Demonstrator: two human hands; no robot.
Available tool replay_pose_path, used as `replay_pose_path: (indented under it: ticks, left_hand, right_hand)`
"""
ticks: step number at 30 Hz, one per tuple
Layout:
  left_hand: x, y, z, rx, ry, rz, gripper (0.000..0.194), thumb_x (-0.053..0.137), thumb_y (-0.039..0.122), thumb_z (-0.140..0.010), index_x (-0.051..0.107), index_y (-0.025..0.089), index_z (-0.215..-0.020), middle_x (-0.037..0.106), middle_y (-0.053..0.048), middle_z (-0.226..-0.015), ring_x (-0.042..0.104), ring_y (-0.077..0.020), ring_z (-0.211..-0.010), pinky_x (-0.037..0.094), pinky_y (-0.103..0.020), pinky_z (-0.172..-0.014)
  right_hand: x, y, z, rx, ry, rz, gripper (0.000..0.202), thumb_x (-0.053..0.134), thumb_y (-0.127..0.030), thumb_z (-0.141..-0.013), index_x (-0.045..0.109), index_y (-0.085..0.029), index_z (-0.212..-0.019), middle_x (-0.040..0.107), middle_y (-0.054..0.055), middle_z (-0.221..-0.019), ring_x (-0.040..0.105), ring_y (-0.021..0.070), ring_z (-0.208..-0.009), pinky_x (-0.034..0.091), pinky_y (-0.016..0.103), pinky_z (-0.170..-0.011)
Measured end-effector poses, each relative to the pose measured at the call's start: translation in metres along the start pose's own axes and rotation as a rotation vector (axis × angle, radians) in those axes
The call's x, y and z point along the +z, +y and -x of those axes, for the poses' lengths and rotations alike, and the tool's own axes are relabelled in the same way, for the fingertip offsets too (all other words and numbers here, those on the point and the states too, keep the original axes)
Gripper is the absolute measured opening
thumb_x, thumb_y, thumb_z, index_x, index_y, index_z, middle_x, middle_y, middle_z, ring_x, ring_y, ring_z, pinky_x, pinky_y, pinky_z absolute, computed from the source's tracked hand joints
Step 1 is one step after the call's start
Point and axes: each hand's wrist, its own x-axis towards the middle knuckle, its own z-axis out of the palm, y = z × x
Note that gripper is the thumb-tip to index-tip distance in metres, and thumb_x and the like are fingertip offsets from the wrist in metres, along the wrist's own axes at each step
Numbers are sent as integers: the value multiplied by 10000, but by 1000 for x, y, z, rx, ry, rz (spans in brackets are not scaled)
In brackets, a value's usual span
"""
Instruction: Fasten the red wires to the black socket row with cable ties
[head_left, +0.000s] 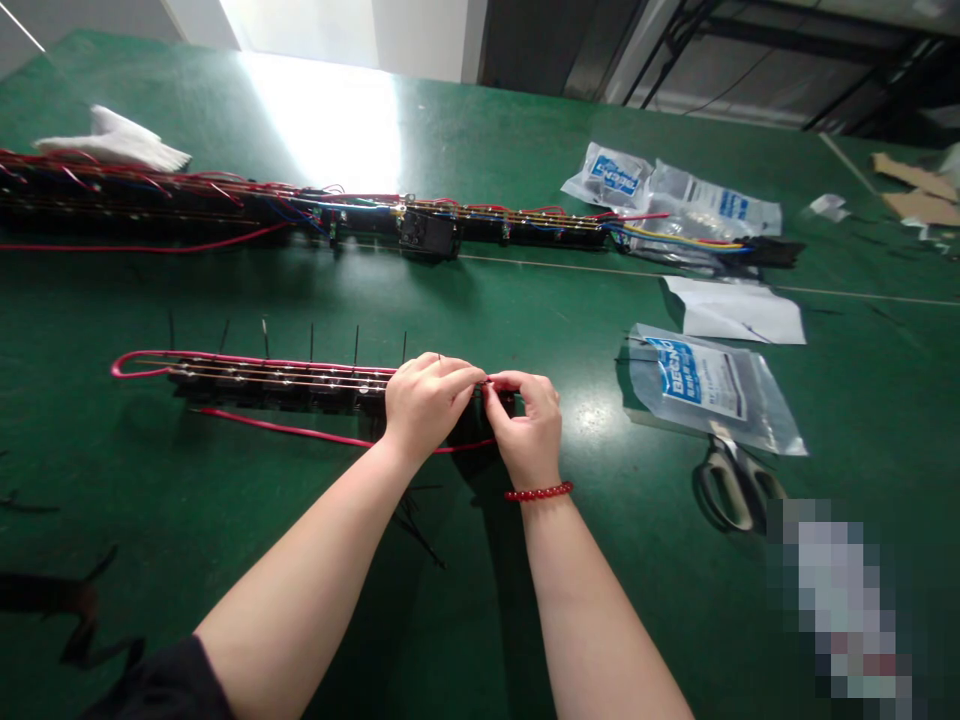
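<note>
A black strip assembly [277, 385] with metal rods and a red wire [300, 430] lies across the near table. Several thin black cable ties [311, 342] stick up along its far side. At its right end, my left hand [427, 400] is closed over the strip, thumb and index finger pinched. Facing it, my right hand [529, 420], below which sits a red bead bracelet [538, 493], also pinches. The fingertips of both hands meet at a small dark piece that looks like a cable tie, mostly hidden. Loose black cable ties [420, 530] lie below the left hand.
A longer wired black assembly [495, 228] stretches across the back, beside a white cloth [124, 140]. To the right are printed plastic bags [757, 400], a white paper [739, 312], and scissors [731, 490]. Cardboard scraps [919, 190] lie far right; a blurred patch covers the lower right.
</note>
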Motion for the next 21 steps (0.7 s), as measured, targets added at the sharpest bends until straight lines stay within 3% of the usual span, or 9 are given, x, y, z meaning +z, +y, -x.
replay_pose_path:
  ticks: [21]
  left_hand:
    - [1, 1, 0, 19, 23, -28, 214, 590, 224, -956, 791, 275, -903, 796, 15, -983, 666, -177, -834, 521, -318, -806]
  right_hand:
    - [0, -1, 1, -23, 21, -21, 26, 654, -252, -904, 679, -256, -897, 739, 6, -877, 654, 203, -879, 467, 403, -896]
